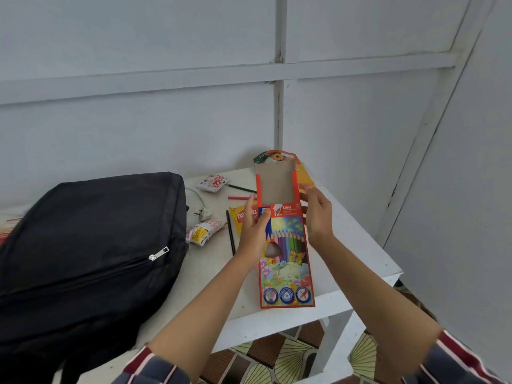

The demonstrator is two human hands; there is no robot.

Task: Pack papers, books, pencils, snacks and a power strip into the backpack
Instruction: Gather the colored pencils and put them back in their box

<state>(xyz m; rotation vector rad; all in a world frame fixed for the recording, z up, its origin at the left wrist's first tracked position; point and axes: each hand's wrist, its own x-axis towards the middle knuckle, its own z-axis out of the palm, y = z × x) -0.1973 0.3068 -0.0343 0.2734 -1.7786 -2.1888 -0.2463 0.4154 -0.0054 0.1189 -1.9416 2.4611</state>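
Note:
I hold a colourful coloured-pencil box (286, 261) upright above the white table (357, 245), its top flap open. My left hand (253, 231) grips the box's left edge with the thumb on its front. My right hand (318, 214) holds the right edge near the flap. The black backpack (88, 253) lies zipped shut on the table's left. Loose pencils lie behind the box: a red one (238, 198), a green one (241, 188) and a dark one (230, 234). Snack packets (212, 182) (203, 231) (243, 217) and a white plug with its cord (202, 213) lie beside the backpack.
The table stands in a corner of pale blue walls (138, 120). Its front and right edges drop to a patterned floor (277, 356). Something striped (7, 225) peeks out at the far left behind the backpack.

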